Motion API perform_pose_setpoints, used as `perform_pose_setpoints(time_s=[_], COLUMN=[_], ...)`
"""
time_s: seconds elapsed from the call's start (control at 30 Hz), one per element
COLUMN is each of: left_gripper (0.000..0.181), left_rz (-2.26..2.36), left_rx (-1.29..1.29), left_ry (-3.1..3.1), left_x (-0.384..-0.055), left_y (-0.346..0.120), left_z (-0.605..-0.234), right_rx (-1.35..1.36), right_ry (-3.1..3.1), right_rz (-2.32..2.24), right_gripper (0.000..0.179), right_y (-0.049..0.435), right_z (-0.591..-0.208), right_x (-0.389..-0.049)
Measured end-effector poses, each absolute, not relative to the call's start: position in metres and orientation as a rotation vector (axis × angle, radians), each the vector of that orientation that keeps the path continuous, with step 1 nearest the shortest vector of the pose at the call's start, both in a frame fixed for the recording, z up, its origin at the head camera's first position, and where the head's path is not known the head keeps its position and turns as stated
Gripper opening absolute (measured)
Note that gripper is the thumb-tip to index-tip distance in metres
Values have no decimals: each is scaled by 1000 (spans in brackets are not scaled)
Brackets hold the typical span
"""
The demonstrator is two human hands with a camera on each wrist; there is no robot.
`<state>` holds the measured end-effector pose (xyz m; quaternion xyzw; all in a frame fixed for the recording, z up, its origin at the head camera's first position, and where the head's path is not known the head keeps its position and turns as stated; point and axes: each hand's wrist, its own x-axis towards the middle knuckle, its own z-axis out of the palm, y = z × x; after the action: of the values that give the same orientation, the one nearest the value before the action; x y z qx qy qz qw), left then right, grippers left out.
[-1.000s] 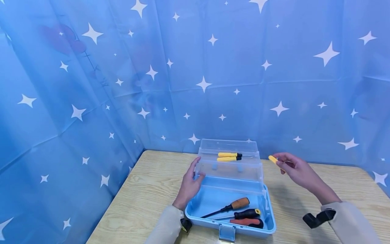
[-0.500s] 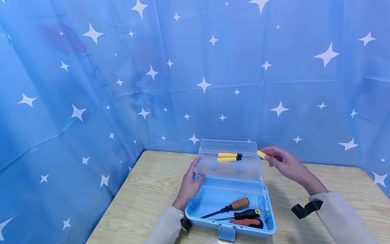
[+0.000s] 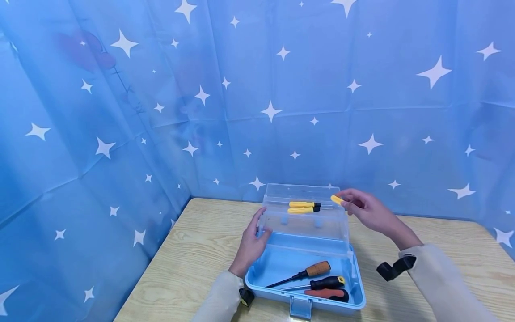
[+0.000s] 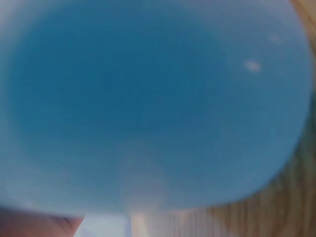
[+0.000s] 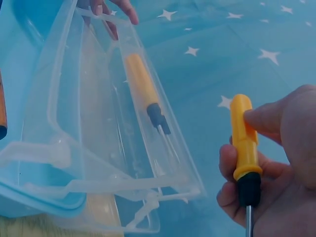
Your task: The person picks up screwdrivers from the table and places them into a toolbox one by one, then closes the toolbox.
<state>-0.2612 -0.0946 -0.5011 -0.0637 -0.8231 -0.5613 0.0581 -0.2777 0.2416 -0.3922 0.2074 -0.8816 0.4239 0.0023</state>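
Note:
In the head view my right hand [image 3: 369, 212] pinches a small screwdriver by its yellow handle [image 3: 336, 200], at the right end of the raised clear tray [image 3: 306, 226]. The right wrist view shows this screwdriver [image 5: 245, 143] with a black collar and metal shaft pointing down between thumb and fingers. My left hand [image 3: 250, 246] holds the tray's left edge, thumb in front. Two similar yellow screwdrivers [image 3: 303, 209] lie side by side in the tray. Below is the light blue toolbox [image 3: 277, 259]. Its blurred blue wall [image 4: 148, 98] fills most of the left wrist view.
Inside the toolbox lie a screwdriver with a brown handle [image 3: 318, 268], one with a black handle [image 3: 327, 282] and a red-and-black handled tool [image 3: 327, 293]. A latch [image 3: 300, 308] hangs at its front. The wooden table [image 3: 193, 250] backs onto a starred blue curtain [image 3: 225, 112].
My right hand has moved left with the yellow screwdriver, from beside the toolbox to the clear tray's right end. My left hand has stayed on the tray.

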Motion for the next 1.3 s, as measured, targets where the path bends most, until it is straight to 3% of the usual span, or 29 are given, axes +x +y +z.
perform_pose_setpoints(time_s=[1.3], left_gripper=[58], left_rz=[-1686], left_rx=[-213], left_ry=[-2495], left_x=[-262], left_y=[-96], left_z=[-502], right_rx=[891], right_ry=[-2773], right_rz=[1252], right_gripper=[27], right_y=[185], right_z=[-390], right_x=[-310])
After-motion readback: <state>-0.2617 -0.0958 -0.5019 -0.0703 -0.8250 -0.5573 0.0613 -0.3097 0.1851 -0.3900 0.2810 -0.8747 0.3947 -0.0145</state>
